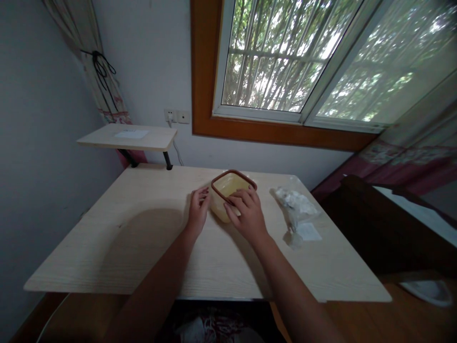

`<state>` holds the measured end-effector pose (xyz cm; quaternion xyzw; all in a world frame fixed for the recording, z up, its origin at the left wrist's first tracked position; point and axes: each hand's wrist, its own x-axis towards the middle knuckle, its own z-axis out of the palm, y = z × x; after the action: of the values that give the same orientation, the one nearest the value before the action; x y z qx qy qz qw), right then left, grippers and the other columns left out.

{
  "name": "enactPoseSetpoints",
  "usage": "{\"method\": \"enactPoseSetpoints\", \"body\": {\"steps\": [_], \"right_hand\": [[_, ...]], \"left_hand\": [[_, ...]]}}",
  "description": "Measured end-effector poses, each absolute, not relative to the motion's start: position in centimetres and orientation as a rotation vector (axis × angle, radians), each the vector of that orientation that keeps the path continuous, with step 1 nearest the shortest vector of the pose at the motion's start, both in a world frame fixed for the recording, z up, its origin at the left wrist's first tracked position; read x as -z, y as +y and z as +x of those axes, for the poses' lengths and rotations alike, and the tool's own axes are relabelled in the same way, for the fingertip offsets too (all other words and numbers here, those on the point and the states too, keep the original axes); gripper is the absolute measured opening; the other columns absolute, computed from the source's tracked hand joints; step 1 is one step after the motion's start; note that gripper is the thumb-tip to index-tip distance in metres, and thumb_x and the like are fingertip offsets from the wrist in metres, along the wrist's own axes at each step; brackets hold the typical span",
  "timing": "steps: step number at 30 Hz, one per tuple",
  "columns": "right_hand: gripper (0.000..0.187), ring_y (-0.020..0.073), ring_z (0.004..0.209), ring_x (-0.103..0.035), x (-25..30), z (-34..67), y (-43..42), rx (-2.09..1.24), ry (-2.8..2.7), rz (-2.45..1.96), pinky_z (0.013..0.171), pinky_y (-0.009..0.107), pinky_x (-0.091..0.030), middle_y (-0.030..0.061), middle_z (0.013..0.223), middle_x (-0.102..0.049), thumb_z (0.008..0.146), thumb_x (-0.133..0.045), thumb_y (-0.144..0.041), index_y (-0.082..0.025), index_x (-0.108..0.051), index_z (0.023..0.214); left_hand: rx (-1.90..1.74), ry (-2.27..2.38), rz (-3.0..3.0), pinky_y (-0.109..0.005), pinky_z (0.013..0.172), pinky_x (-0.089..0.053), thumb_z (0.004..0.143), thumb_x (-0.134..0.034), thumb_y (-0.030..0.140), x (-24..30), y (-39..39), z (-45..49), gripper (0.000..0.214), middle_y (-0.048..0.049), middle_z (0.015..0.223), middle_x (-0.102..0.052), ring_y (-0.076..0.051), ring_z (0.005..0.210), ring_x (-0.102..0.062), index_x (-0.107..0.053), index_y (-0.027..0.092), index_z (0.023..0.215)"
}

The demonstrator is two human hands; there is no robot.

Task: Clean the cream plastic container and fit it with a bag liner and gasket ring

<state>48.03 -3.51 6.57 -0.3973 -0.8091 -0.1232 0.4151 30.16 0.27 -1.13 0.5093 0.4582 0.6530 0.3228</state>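
A translucent yellow plastic container (pixel 220 209) with a reddish-brown rim stands on the desk in front of me. My right hand (pixel 246 209) grips its near right side, with the fingers over the rim and the thumb against the outer wall. Just left of the container is my left hand (pixel 199 207), fingers loosely bent and a little apart, holding nothing that I can see. Whether its fingertips touch the container's wall, I cannot tell. Part of the container's near side is hidden behind my right hand.
To the right lies a clear plastic bag (pixel 296 202) with white contents, beside a small white paper (pixel 309 231). A raised shelf (pixel 160 138) bearing a paper sheet (pixel 132 134) stands at the desk's (pixel 143 267) back left. Behind are a window and wall sockets (pixel 177 116).
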Motion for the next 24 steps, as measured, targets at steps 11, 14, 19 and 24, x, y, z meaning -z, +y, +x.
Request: {"method": "enactPoseSetpoints", "body": {"steps": [11, 14, 19, 24], "right_hand": [[0.098, 0.0396, 0.15, -0.028, -1.6, 49.9, -2.6, -0.017, -1.63, -1.038, 0.116, 0.07, -0.03, 0.0163, 0.162, -0.025, 0.079, -0.076, -0.053, -0.031, -0.021, 0.157], [0.117, 0.0382, 0.153, -0.024, 0.1, 49.7, -1.8, -0.309, -1.509, -1.01, 0.118, 0.068, -0.029, 0.0184, 0.166, -0.016, 0.074, -0.08, -0.057, -0.029, -0.005, 0.16], [0.131, 0.0352, 0.153, -0.025, 1.0, 48.5, -1.8, -0.564, -1.438, -0.935, 0.123, 0.063, -0.021, 0.0191, 0.166, -0.018, 0.066, -0.088, -0.054, -0.029, -0.001, 0.16], [0.128, 0.0339, 0.151, -0.031, 1.5, 48.3, -1.8, -0.604, -1.394, -0.966, 0.121, 0.063, -0.025, 0.0221, 0.163, -0.022, 0.068, -0.086, -0.053, -0.026, -0.001, 0.16]], "left_hand": [[-1.938, 1.278, 1.564, -0.041, 0.101, -0.052, 0.094, -0.06, 0.029, 0.9, 0.0, 29.6, 0.03, -0.0102, 0.127, -0.056, -0.022, 0.119, -0.058, -0.063, 0.023, 0.124], [-1.986, 1.314, 1.86, -0.047, 0.111, -0.045, 0.096, -0.059, 0.027, 0.0, -0.7, 29.3, 0.029, -0.0099, 0.126, -0.058, -0.023, 0.125, -0.054, -0.066, 0.024, 0.124], [-1.896, 1.206, 2.291, -0.053, 0.116, -0.039, 0.097, -0.061, 0.03, -1.5, -1.3, 29.2, 0.03, -0.0088, 0.131, -0.063, -0.027, 0.139, -0.046, -0.067, 0.026, 0.125], [-1.692, 1.075, 2.468, -0.061, 0.124, -0.026, 0.098, -0.059, 0.03, -3.0, -0.7, 29.1, 0.027, -0.0029, 0.115, -0.072, -0.024, 0.133, -0.052, -0.07, 0.031, 0.122]]}}
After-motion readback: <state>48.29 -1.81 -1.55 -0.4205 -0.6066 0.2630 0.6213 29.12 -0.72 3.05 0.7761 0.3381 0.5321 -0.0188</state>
